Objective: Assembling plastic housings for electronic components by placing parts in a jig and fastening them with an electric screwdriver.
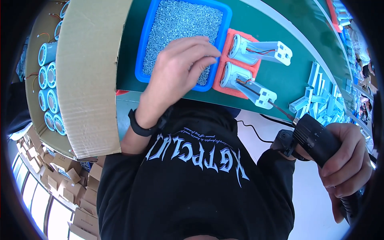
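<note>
Two bracketed cylinders [241, 49] | right hand [349, 162] gripping screwdriver [316, 138] | left hand [178, 66] over screws [182, 22] (grip unclear)

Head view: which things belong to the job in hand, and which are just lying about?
Likely the job:
black power screwdriver, in the right hand
two white units in the red holder
screws in the blue tray, left hand above
cylinders in the left-side carton and piled white pieces, probably matching parts

Probably lying about:
cardboard boxes, lower left
thin black cable, use unclear
</note>
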A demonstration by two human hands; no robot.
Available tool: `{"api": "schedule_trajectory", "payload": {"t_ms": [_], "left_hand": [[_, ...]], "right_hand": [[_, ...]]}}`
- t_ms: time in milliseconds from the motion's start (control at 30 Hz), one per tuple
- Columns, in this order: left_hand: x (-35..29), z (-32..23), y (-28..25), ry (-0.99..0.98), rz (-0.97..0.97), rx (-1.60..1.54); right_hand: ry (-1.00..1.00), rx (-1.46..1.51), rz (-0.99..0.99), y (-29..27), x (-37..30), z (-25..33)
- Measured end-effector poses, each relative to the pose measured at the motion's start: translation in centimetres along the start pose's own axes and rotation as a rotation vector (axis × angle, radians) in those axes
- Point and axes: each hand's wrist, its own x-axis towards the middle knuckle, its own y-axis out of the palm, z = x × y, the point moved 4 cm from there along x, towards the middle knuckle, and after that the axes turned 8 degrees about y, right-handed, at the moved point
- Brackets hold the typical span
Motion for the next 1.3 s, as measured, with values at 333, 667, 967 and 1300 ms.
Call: {"api": "schedule_trajectory", "payload": {"t_ms": [333,667,967,1300], "left_hand": [[-2.2,1.3,0.7,-0.107,0.347,0.217],[-1.9,2.3,0.4,-0.219,0.131,-0.059],[-1.1,-0.8,4.4,-0.091,0.079,-0.479],[-1.6,0.3,6.0,-0.255,0.120,-0.543]], "right_hand": [[0.073,0.040,0.196,0.0,0.8,-1.8],[0.012,0.052,0.259,0.7,0.4,-2.3],[-0.024,0.027,0.141,1.1,1.3,-3.3],[-0.052,0.226,0.129,0.0,1.1,-3.4]]}}
